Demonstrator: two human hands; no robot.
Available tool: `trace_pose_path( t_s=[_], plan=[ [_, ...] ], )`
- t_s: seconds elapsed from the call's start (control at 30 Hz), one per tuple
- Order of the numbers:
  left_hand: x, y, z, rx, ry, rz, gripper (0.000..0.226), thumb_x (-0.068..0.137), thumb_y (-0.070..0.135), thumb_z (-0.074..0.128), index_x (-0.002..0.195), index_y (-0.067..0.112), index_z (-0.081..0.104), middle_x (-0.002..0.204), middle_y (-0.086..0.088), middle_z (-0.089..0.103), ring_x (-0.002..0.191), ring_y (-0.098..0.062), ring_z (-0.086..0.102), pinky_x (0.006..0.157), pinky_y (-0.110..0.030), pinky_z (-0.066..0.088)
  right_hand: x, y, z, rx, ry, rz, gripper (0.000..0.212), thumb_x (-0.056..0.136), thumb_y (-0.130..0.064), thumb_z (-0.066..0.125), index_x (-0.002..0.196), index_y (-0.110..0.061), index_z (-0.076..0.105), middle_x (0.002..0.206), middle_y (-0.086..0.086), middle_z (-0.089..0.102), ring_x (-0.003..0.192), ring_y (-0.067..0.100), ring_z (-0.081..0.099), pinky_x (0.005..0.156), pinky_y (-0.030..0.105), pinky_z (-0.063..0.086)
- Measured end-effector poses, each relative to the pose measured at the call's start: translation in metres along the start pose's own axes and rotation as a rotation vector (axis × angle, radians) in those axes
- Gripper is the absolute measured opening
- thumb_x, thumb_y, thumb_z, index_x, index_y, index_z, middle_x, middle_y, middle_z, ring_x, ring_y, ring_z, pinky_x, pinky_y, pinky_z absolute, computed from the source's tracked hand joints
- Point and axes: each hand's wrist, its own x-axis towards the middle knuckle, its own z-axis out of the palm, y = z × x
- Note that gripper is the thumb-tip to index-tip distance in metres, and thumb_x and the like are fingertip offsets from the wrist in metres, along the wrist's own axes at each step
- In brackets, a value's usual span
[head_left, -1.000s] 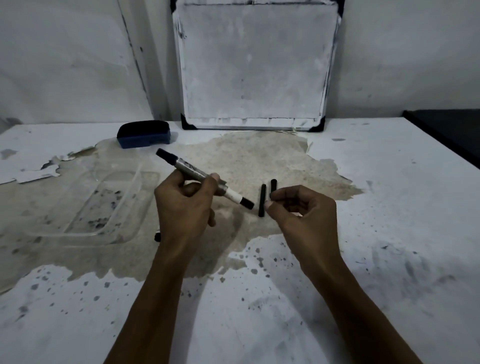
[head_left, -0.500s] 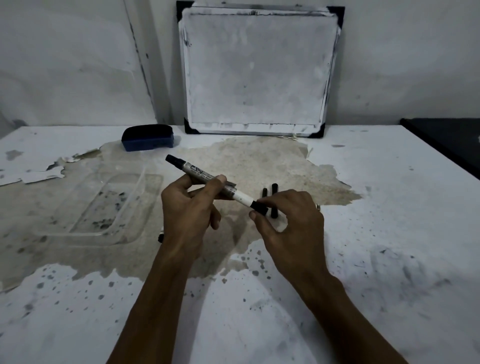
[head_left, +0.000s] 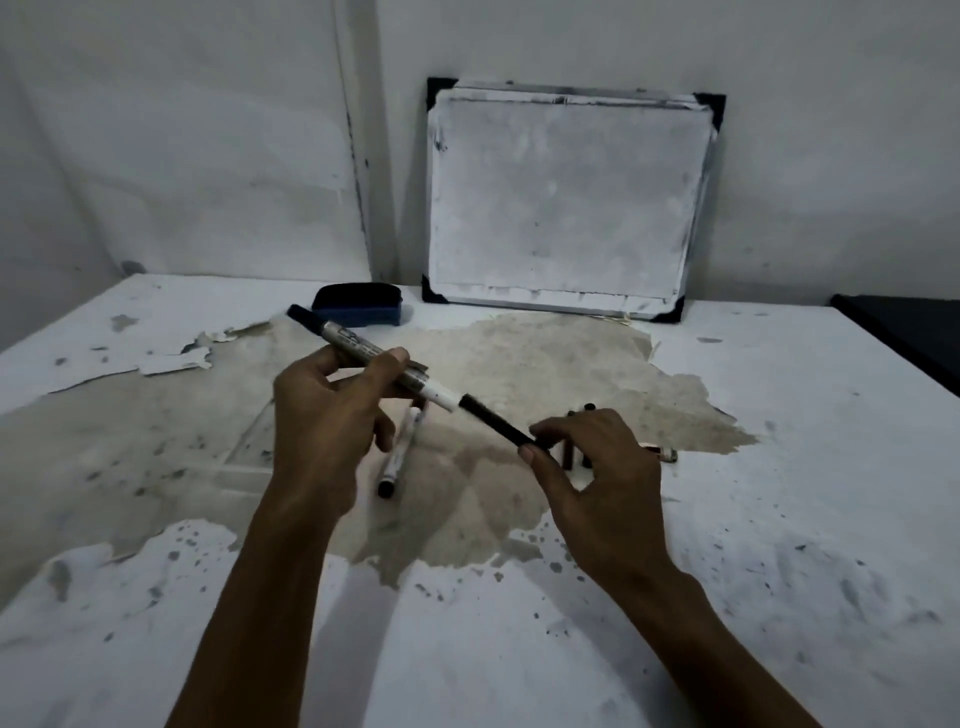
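My left hand (head_left: 332, 431) grips a silver whiteboard marker (head_left: 358, 348) by its barrel, held slantwise above the table, black end pointing up left. My right hand (head_left: 597, 473) pinches a thin black rod (head_left: 493, 423) between thumb and fingers; the rod lines up with the marker's white front end and reaches it. A second marker (head_left: 397, 457) lies on the table below my left hand. Two short black sticks (head_left: 571, 454) lie behind my right fingers, partly hidden.
A worn whiteboard (head_left: 566, 202) leans against the back wall. A blue eraser (head_left: 358, 304) sits at the table's rear left. A clear plastic tray (head_left: 249, 447) lies left of my left hand. A small marker piece (head_left: 665, 453) lies to the right. A dark surface (head_left: 904, 327) adjoins at right.
My right hand took a black rod and drew it out to the lower right of the marker's tip. The camera tilted up; a second marker on the table came into sight.
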Motion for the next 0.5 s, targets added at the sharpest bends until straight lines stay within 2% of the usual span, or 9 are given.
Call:
trace_pose_path(
  t_s=[0.13, 0.27, 0.33, 0.4, 0.43, 0.5],
  plan=[
    [0.010, 0.012, -0.046, -0.039, 0.113, 0.019, 0.014, 0.088, 0.019, 0.073, 0.092, 0.005, 0.070, 0.078, -0.010, 0.079, 0.038, -0.019, 0.046, 0.038, -0.023, 0.035, 0.005, -0.016, 0.015, 0.016, -0.113, -0.033, 0.029, 0.088, -0.018, 0.061, 0.115, -0.010, 0.066, 0.092, -0.001, 0.066, 0.092, 0.012, 0.053, 0.081, 0.009, 0.036],
    [0.016, 0.021, -0.096, -0.107, 0.257, 0.052, 0.015, 0.088, 0.019, 0.073, 0.082, 0.006, 0.070, 0.070, -0.008, 0.077, 0.041, -0.021, 0.045, 0.037, -0.022, 0.030, 0.019, -0.044, 0.046, -0.015, -0.202, -0.005, 0.026, 0.094, -0.017, 0.052, 0.114, -0.012, 0.068, 0.091, 0.001, 0.063, 0.090, 0.019, 0.053, 0.078, 0.005, 0.032],
    [0.017, 0.022, -0.111, -0.129, 0.297, 0.047, 0.015, 0.088, 0.019, 0.072, 0.081, 0.007, 0.069, 0.068, -0.008, 0.077, 0.044, -0.022, 0.045, 0.038, -0.021, 0.029, 0.031, -0.061, 0.065, -0.043, -0.268, 0.035, 0.021, 0.096, -0.016, 0.052, 0.110, -0.015, 0.069, 0.096, 0.001, 0.064, 0.093, 0.018, 0.054, 0.075, 0.010, 0.035],
    [0.017, 0.021, -0.118, -0.143, 0.317, 0.028, 0.015, 0.089, 0.019, 0.072, 0.079, 0.008, 0.069, 0.069, -0.009, 0.078, 0.045, -0.021, 0.047, 0.037, -0.020, 0.028, 0.044, -0.079, 0.085, -0.085, -0.348, 0.101, 0.021, 0.096, -0.019, 0.052, 0.107, -0.016, 0.070, 0.102, 0.002, 0.066, 0.097, 0.019, 0.057, 0.079, 0.025, 0.046],
    [0.017, 0.019, -0.119, -0.150, 0.325, 0.015, 0.015, 0.089, 0.018, 0.071, 0.078, 0.008, 0.068, 0.069, -0.009, 0.078, 0.045, -0.020, 0.050, 0.037, -0.020, 0.028, 0.050, -0.088, 0.093, -0.108, -0.378, 0.129, 0.021, 0.095, -0.020, 0.053, 0.105, -0.015, 0.070, 0.102, 0.003, 0.068, 0.097, 0.020, 0.059, 0.080, 0.033, 0.050],
    [0.016, 0.019, -0.132, -0.183, 0.356, 0.008, 0.015, 0.089, 0.015, 0.071, 0.077, 0.008, 0.067, 0.066, -0.007, 0.076, 0.050, -0.020, 0.059, 0.035, -0.018, 0.029, 0.064, -0.117, 0.114, -0.171, -0.443, 0.159, 0.016, 0.092, -0.019, 0.054, 0.095, -0.014, 0.070, 0.094, 0.004, 0.070, 0.091, 0.023, 0.062, 0.081, 0.037, 0.049]
  ],
)
